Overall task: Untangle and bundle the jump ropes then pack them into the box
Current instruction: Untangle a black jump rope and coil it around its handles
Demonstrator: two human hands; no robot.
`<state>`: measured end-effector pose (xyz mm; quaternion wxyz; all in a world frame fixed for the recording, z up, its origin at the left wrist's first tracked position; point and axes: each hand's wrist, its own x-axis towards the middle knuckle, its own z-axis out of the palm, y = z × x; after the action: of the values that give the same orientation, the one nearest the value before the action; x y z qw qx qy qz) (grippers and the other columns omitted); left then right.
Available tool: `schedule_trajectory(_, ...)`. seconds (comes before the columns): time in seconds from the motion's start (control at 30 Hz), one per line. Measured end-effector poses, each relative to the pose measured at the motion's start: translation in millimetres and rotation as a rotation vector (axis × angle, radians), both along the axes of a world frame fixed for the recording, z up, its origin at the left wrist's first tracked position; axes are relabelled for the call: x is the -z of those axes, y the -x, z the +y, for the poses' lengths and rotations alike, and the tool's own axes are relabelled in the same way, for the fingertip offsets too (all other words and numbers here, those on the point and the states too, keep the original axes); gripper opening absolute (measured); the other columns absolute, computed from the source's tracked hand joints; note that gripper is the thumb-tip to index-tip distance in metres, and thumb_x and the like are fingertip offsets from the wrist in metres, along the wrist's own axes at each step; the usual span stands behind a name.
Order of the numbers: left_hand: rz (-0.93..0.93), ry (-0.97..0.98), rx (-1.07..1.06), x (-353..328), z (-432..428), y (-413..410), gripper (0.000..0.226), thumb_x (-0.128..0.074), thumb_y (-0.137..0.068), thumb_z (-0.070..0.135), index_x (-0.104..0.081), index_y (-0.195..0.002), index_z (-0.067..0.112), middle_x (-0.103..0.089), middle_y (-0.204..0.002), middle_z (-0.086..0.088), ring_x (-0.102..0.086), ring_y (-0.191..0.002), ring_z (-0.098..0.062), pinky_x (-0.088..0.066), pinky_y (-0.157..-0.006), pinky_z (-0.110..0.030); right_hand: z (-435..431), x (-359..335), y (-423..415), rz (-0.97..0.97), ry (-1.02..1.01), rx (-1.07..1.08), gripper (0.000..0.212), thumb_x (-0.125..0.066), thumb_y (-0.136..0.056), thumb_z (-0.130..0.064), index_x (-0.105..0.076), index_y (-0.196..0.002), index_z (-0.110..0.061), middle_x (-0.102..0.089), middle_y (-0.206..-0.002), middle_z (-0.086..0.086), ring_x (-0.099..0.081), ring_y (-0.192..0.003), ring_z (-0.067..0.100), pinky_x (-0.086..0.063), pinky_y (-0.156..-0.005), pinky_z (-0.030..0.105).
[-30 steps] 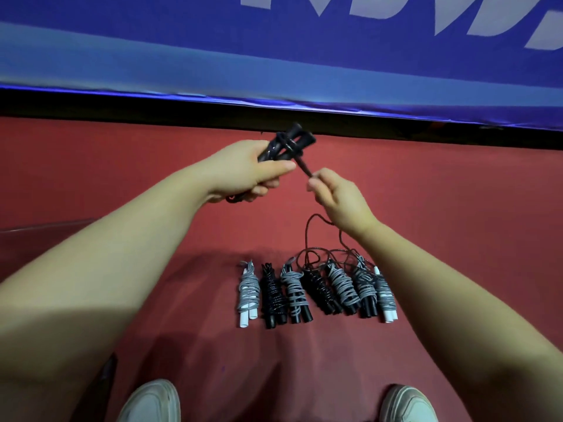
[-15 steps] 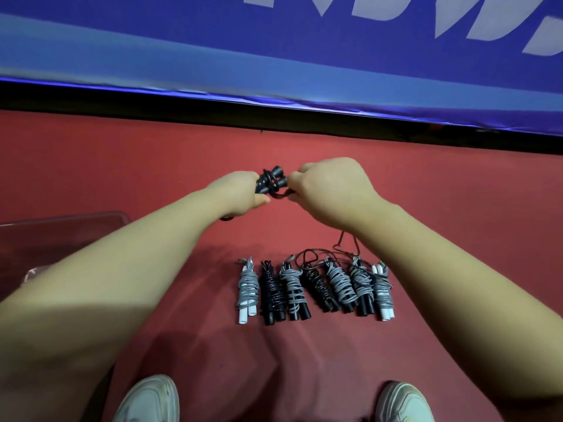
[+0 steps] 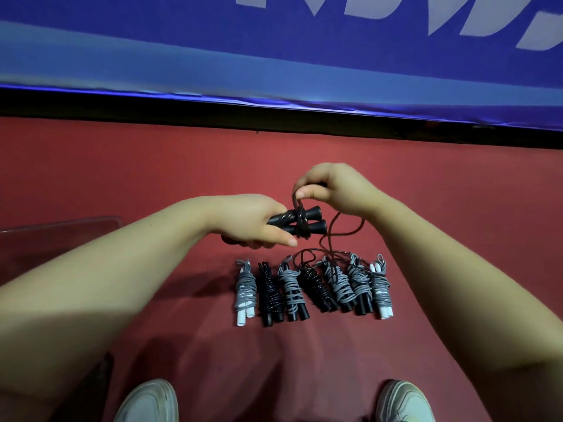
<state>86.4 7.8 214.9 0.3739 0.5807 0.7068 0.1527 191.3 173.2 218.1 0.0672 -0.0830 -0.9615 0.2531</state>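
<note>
Since the frame half a second earlier, the right hand [image 3: 335, 190] has been lifted off the handle ends and is now held above them. The pair of black handles [image 3: 316, 212] has been turned to lie crosswise, flared ends to the right. The left hand [image 3: 256, 220] is closed round the left half of both handles, fingers curled about them. The black cord [image 3: 330, 236] is pinched between thumb and forefinger of the right hand, just above the few turns already laid round the middle of the handles.

Caution: the turns are few and are seated close to the flared ends. If tension is released at the pinch, the turns are likely to slacken and slip off. If the left-hand grip is eased, the two handles may slide apart and the wrap may be lost. The slack cord is draped over finished work; if it is drawn in sharply, a bundle may be snagged and dragged out of line, or a fresh tangle may be formed.

The handles are held in the air, gripped by the left hand and just below the right. From the pinch, the cord is led down past the flared ends to the floor [image 3: 152, 178]. There its loops are laid across the tops of the right-hand bundles in the row of seven wound ropes [image 3: 289, 290]. The row is located below the hands in the view, ahead of the two shoes [image 3: 149, 400]. A clear box [image 3: 61, 224] is seen at the left edge, well apart from the row; its contents cannot be told.
</note>
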Motion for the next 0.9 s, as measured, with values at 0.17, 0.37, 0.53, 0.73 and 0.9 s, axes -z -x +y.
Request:
schedule_trajectory(0.17, -0.196, -0.054, -0.035, -14.1, -1.7, -6.2, 0.024, -0.059, -0.092, 0.029, -0.047, -0.077, 0.015, -0.051, -0.053, 0.009, -0.044, -0.043, -0.01, -0.04, -0.049, -0.023, -11.0, 27.9, -9.4, 0.094, 0.318, 0.077, 0.03, -0.047, -0.091, -0.028, -0.061, -0.07, -0.013, -0.056, -0.066, -0.009, -0.049, -0.062, 0.003, -0.039, -0.064, 0.023)
schedule_trajectory(0.37, -0.48, -0.196, -0.225, -21.1, 5.7, -6.3, 0.015, -0.053, -0.096, 0.021, -0.054, -0.082, 0.014, -0.045, -0.057, 0.005, -0.035, -0.043, -0.008, -0.032, -0.041, -0.02, -35.4, 48.1, -5.5, 0.276, 0.086, 0.249, 0.071, -0.013, -0.087, -0.059, -0.059, -0.081, -0.005, -0.059, -0.075, 0.013, -0.054, -0.071, 0.028, -0.039, -0.062, 0.034)
schedule_trajectory(0.53, -0.636, -0.307, -0.563, -18.0, 10.3, 9.6, 0.018, -0.056, -0.095, 0.021, -0.047, -0.08, 0.015, -0.045, -0.056, 0.004, -0.034, -0.04, -0.004, -0.026, -0.036, -0.016, -49.1, 51.2, -1.3, 0.174, -0.055, 0.219, 0.03, -0.03, -0.101, -0.032, -0.051, -0.103, -0.011, -0.056, -0.08, 0.004, -0.057, -0.082, 0.033, -0.037, -0.064, 0.037)
schedule_trajectory(0.73, -0.633, -0.281, -0.818, -8.6, 4.8, 40.6, 0.023, -0.044, -0.089, -0.004, -0.041, -0.074, 0.012, -0.043, -0.063, -0.006, -0.035, -0.038, -0.006, -0.026, -0.036, -0.016, -48.6, 39.2, -2.6, -0.085, -0.252, 0.264, 0.026, -0.035, -0.1, -0.031, -0.053, -0.111, -0.014, -0.064, -0.101, 0.011, -0.06, -0.092, 0.032, -0.044, -0.069, 0.034)
schedule_trajectory(0.9, -0.658, -0.14, -0.705, 2.2, -7.6, 51.3, 0.017, -0.046, -0.094, -0.002, -0.042, -0.081, 0.007, -0.044, -0.065, -0.006, -0.04, -0.045, -0.008, -0.032, -0.037, -0.017, -32.1, 5.3, -15.5, 0.048, -0.613, 0.198, 0.032, -0.033, -0.1, -0.04, -0.053, -0.111, -0.017, -0.063, -0.101, 0.006, -0.06, -0.088, 0.032, -0.037, -0.059, 0.032)
